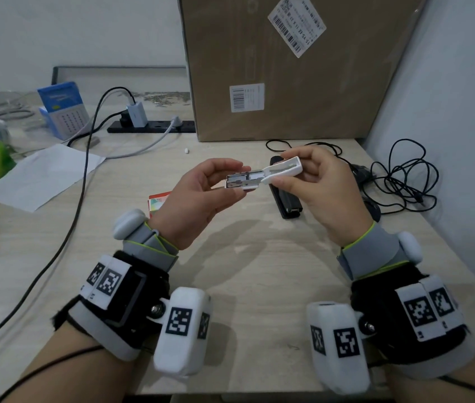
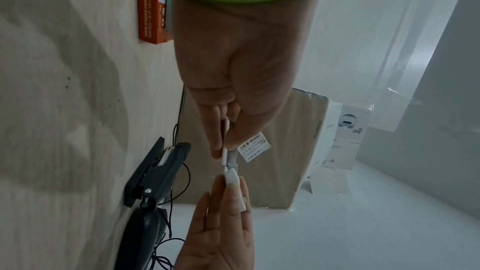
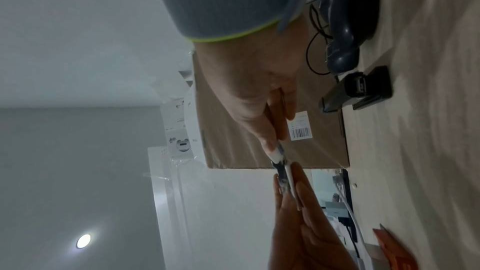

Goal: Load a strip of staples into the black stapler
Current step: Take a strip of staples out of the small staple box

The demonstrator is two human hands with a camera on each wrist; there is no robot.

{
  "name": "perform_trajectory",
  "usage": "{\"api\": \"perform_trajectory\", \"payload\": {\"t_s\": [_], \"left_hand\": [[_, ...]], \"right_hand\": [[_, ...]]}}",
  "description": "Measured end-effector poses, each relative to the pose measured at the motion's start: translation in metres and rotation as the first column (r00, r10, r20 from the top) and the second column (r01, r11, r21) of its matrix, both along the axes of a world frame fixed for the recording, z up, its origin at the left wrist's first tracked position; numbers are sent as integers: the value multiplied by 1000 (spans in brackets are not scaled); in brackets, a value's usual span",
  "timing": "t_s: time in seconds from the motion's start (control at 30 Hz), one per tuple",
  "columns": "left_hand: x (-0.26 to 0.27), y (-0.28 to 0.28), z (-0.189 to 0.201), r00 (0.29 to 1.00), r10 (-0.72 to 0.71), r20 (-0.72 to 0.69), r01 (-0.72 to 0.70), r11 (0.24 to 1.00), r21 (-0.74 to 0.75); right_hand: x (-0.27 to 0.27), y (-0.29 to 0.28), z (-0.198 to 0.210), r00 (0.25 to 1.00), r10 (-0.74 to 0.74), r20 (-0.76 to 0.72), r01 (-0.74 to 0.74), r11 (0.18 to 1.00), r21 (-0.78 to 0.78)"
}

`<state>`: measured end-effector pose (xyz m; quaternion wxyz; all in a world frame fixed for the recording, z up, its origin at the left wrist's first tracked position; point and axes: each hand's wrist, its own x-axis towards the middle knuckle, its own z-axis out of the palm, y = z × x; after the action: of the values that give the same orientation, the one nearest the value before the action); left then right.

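The black stapler lies closed on the wooden desk, just behind and below my hands; it also shows as the black stapler and the black stapler. Both hands hold a small white stapler swung open above the desk. My left hand pinches its metal magazine end between thumb and fingers. My right hand grips the hinged white cover. An orange staple box lies partly hidden behind my left wrist. No loose staple strip is visible.
A big cardboard box stands at the back. Tangled black cables and a dark mouse lie to the right, next to the wall. A power strip, cords and a white sheet of paper occupy the left.
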<state>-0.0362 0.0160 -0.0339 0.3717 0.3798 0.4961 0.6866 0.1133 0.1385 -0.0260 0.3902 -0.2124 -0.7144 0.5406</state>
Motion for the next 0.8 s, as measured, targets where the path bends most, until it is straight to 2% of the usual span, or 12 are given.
{"api": "perform_trajectory", "payload": {"t_s": [0.27,0.4,0.57,0.67,0.8], "left_hand": [[-1,2,4,991,88,102,-96,993,76],[-1,-1,4,994,105,34,-106,994,41],[2,0,0,997,7,-80,-14,997,-82],[3,2,-1,997,-48,-61,40,992,-121],[6,1,-1,987,-158,-5,156,980,-123]], "right_hand": [[-2,-2,1,992,12,-126,-31,988,-153],[1,-2,3,990,29,-136,-47,991,-127],[-1,-6,2,984,178,-28,-179,982,-64],[-2,-9,1,965,257,52,-256,966,-20],[-4,-13,1,972,231,38,-230,973,-25]]}}
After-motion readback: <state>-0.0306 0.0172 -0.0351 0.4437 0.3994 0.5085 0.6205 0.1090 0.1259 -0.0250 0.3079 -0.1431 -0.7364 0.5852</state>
